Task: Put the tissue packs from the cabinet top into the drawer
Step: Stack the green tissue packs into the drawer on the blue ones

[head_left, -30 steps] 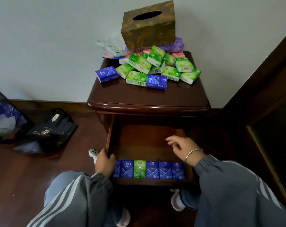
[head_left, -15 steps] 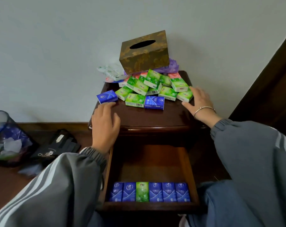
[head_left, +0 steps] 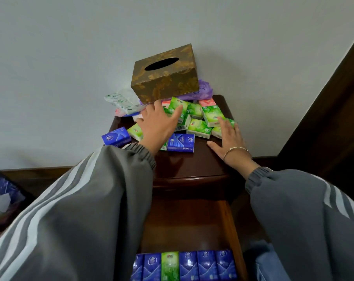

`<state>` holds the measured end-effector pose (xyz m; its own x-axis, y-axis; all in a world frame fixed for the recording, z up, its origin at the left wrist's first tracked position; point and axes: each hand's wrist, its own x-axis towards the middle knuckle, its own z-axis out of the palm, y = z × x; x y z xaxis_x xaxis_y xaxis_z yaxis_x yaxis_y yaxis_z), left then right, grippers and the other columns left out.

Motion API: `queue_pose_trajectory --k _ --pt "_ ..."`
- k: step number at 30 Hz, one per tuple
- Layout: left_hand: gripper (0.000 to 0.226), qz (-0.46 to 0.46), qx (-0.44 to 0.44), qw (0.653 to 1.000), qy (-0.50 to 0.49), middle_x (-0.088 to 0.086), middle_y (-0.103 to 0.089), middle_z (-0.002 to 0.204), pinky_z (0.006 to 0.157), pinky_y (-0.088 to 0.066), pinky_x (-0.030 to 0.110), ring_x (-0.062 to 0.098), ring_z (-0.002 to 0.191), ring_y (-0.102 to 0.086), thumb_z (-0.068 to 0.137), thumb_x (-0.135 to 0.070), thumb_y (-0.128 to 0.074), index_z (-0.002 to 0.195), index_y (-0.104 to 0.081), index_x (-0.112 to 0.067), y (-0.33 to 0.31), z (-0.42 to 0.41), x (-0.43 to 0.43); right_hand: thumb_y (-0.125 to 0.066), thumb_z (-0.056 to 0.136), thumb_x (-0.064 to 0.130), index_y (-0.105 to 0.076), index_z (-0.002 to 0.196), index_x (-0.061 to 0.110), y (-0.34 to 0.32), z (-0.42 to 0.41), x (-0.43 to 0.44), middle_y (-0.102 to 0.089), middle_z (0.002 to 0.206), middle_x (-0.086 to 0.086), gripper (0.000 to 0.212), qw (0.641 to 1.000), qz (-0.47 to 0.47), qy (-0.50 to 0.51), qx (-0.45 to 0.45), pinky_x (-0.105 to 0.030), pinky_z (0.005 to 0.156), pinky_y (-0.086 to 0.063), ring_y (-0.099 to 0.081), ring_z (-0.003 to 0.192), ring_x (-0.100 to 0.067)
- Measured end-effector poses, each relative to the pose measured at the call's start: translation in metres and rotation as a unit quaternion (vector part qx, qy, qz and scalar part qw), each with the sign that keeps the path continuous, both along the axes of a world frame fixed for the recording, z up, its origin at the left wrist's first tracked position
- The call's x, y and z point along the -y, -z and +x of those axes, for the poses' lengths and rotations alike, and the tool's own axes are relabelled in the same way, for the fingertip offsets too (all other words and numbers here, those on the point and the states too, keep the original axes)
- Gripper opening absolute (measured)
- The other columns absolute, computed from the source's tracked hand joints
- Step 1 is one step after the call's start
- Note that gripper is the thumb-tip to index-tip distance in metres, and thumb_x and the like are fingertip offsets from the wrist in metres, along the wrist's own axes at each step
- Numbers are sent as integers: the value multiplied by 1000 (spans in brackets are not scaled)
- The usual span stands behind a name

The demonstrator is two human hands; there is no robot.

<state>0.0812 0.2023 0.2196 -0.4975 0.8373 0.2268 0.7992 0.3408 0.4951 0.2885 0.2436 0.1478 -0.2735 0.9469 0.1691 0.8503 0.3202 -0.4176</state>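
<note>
Dark polished wood fills the near view: the pulled-out wooden drawer (head_left: 230, 230) holds a row of upright pocket tissue packs (head_left: 189, 264), five blue and one green, lined against its front wall, likely to keep the bare floor behind free for more. Beyond, on the glossy brown cabinet top (head_left: 192, 165), the left hand (head_left: 158, 124) lies spread over the loose heap of green tissue packs (head_left: 198, 127), gripping nothing yet. The right hand (head_left: 227, 136), flat with thumb out, touches the heap's right edge, seemingly to corral it. A flat blue tissue pack (head_left: 181, 142) lies nearest. Behind, a mottled brown-and-gold tissue box (head_left: 166, 82) stands against the pale grey wall (head_left: 70, 57). Logos show, red on green and white on blue, but no lettering reads.
</note>
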Motion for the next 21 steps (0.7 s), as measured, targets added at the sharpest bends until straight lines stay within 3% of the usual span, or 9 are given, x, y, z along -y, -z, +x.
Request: queue_pose_trajectory --k 5,11,16,18,21 --pt "87 -56 -37 996 -63 21 -40 142 105 -28 54 40 132 -36 80 -74 -45 136 -36 -7 -2 15 -25 -53 86 51 0 149 34 2 0 1 -7 159 1 84 1000 8 -1 -9 -55 113 -21 0 146 -26" --pt "100 -111 55 988 -89 21 -35 144 108 -31 50 38 136 -30 65 -67 -72 137 -36 -6 -15 3 -41 -53 87 50 -1 148 33 1 -2 2 -8 158 2 82 1000 9 2 -14 -57 112 -21 0 146 -25" --pt "72 -94 43 995 -2 21 -30 139 104 -35 44 39 129 -34 77 -49 -73 125 -46 -4 -14 7 -37 -53 87 49 -1 148 34 -1 -3 4 -9 158 2 82 1000 3 3 -18 -56 112 -22 0 146 -24" --pt "63 -45 28 998 37 19 -38 133 96 -42 41 36 119 -45 79 -41 -73 122 -45 -6 -14 8 -30 -54 86 49 -2 148 34 -1 -2 4 -9 158 3 82 1000 2 4 -22 -57 111 -23 0 146 -24" --pt "41 78 98 989 74 6 -57 104 61 -49 24 16 82 -60 83 -30 -71 109 -43 -15 -24 -4 -14 -55 86 50 -4 148 35 -2 -2 4 -10 158 4 82 1000 -3 7 -27 -56 111 -24 -1 146 -23"
